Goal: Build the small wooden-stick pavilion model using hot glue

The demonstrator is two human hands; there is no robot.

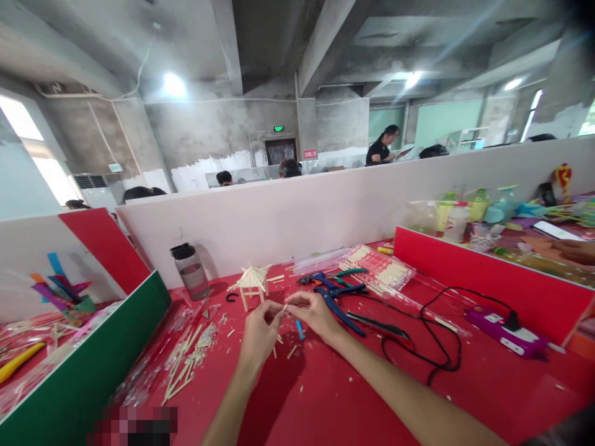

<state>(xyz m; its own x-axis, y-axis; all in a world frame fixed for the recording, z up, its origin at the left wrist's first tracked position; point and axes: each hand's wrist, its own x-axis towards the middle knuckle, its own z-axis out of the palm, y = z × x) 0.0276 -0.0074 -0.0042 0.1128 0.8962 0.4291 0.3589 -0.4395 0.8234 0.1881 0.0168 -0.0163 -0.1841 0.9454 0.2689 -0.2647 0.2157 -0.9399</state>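
Observation:
My left hand (259,331) and my right hand (312,311) meet over the red table (325,396), fingertips pinched together on a small wooden stick piece (284,306) held between them. Just behind the hands stands a little pavilion model (252,282) built of wooden sticks. A short blue piece (300,329) lies on the table under my right hand. Stick offcuts are scattered around both hands.
A blue glue gun (337,294) and black cutters lie right of the hands, with a black cable (437,347) running to a purple power strip (504,331). Packs of sticks (379,266) lie behind. A dark bottle (191,271) stands at the back left. People sit beyond the white partition.

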